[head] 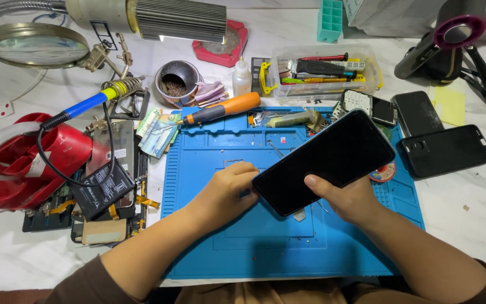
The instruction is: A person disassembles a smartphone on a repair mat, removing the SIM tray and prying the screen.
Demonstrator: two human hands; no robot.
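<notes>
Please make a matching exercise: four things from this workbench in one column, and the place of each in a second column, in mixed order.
1. black phone
2. orange screwdriver
3. red tape dispenser
4. clear plastic box

a. far left of the table
b. behind the blue mat, full of tools
c. held in both hands
d. at the mat's back left corner

Pairs: 1-c, 2-d, 3-a, 4-b

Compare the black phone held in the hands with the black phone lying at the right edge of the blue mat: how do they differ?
The held phone is lifted and tilted above the blue mat, gripped by the left hand and right hand; the lying phone rests flat and untouched, partly on the white table.

The held phone shows a plain glossy face; the lying phone shows its back, with a camera spot.

The held phone looks larger, though it is nearer the camera.

Both are black, slim rectangles.
</notes>
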